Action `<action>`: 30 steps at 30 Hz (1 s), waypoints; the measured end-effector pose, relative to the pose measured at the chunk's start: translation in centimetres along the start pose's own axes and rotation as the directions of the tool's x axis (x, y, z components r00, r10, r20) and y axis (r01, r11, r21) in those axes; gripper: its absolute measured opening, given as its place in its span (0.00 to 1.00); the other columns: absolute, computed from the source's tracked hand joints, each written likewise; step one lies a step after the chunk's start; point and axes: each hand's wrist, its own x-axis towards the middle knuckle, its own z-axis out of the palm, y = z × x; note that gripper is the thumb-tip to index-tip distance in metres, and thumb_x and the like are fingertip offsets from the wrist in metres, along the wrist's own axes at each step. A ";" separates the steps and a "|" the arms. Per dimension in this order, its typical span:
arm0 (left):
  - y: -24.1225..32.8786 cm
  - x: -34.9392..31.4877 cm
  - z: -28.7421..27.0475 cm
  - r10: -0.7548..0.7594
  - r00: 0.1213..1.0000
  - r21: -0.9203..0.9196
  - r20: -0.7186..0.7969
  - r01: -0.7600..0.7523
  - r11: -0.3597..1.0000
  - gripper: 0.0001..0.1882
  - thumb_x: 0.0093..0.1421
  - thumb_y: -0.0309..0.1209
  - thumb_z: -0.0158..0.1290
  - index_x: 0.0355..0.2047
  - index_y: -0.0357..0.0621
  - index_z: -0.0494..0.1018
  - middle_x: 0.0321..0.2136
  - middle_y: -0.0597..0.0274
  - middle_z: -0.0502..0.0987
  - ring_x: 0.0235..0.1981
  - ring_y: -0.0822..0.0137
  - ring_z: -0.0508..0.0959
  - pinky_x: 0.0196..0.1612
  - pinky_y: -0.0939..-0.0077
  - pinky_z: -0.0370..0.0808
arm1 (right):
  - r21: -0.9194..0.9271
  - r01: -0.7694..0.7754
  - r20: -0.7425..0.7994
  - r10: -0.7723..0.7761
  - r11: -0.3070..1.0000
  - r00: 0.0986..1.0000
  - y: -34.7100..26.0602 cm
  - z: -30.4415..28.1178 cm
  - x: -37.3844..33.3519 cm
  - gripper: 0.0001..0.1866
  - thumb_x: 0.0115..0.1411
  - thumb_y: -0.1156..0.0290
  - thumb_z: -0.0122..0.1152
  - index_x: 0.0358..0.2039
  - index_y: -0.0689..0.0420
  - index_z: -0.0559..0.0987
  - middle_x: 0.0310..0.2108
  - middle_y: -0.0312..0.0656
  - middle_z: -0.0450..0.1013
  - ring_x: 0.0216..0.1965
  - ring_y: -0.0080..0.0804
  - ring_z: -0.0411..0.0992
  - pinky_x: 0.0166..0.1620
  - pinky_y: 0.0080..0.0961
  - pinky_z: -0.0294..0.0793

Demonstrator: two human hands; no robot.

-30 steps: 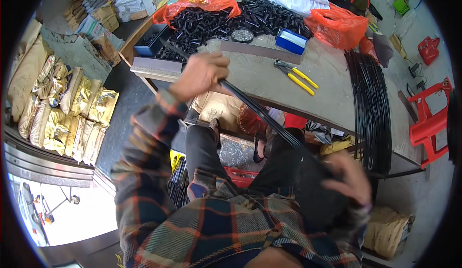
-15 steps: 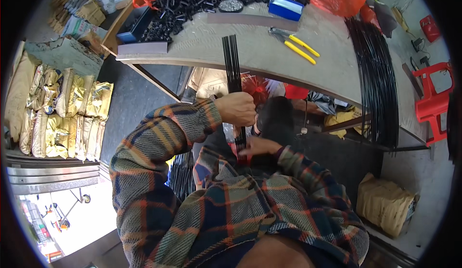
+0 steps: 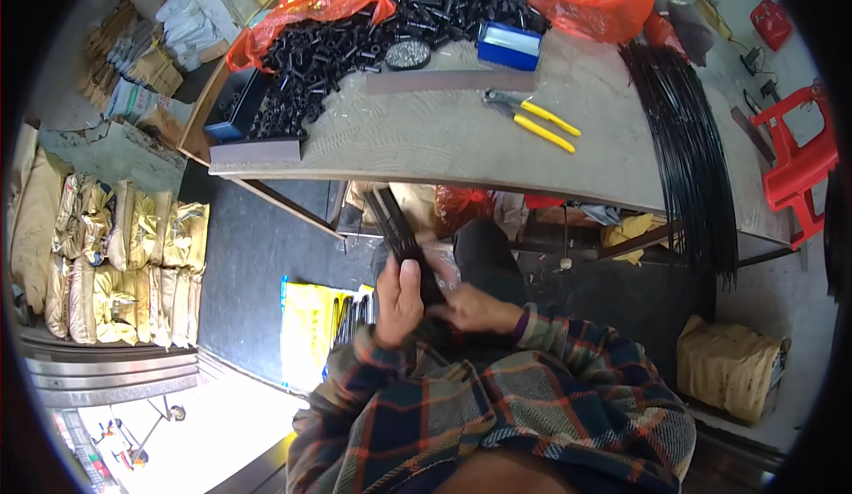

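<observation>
A bundle of thin black rods (image 3: 390, 223) slants up and to the left over my lap, in front of the table's near edge. My left hand (image 3: 398, 303) is closed against its left side, thumb uppermost. At the lower right of the same bundle, my right hand (image 3: 482, 308) has its fingers curled in against the rods; they are slightly blurred. Where the rods end, between my hands and my lap, is hidden. A yellow bag (image 3: 306, 321) with more black rods (image 3: 351, 316) beside it lies to the left of my left hand.
The grey table (image 3: 426, 143) ahead bears yellow-handled pincers (image 3: 541, 126), a blue box (image 3: 508, 47), a heap of short black tubes (image 3: 328, 59) and orange-red plastic bags (image 3: 595, 1). Long black rods (image 3: 683, 157) overhang its right side. A red stool (image 3: 790, 161) stands beyond; wrapped packages (image 3: 133, 263) are stacked left.
The bundle has come down toward my lap and tipped to the left. My left hand has dropped and turned along it; my right hand has shifted slightly. My view has tilted up.
</observation>
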 end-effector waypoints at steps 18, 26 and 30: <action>-3.2 5.6 1.4 -0.248 0.963 -0.561 0.105 0.263 0.785 0.09 0.61 0.30 0.44 0.38 0.39 0.65 0.21 0.66 0.68 0.20 0.76 0.68 0.24 0.84 0.66 | -0.091 0.137 -0.214 -0.154 0.986 0.965 -2.3 -24.8 16.2 0.09 0.56 0.70 0.54 0.35 0.60 0.77 0.34 0.41 0.74 0.38 0.32 0.72 0.41 0.22 0.70; -3.5 5.6 1.7 -0.328 0.945 -0.485 0.018 0.295 0.823 0.07 0.62 0.30 0.42 0.37 0.40 0.65 0.17 0.68 0.65 0.17 0.79 0.63 0.20 0.87 0.62 | -0.793 -0.364 -0.574 -0.397 0.489 0.716 2.8 -28.6 28.5 0.06 0.46 0.72 0.57 0.27 0.52 0.77 0.29 0.39 0.72 0.37 0.38 0.69 0.38 0.39 0.66; -3.6 5.3 1.0 -0.310 0.950 -0.492 0.014 0.277 0.825 0.06 0.63 0.30 0.42 0.35 0.40 0.64 0.17 0.69 0.64 0.17 0.80 0.63 0.20 0.87 0.61 | -0.709 -0.454 -0.673 -0.325 0.539 0.665 4.8 -34.4 27.5 0.09 0.46 0.73 0.56 0.31 0.50 0.75 0.29 0.41 0.73 0.38 0.42 0.70 0.39 0.39 0.67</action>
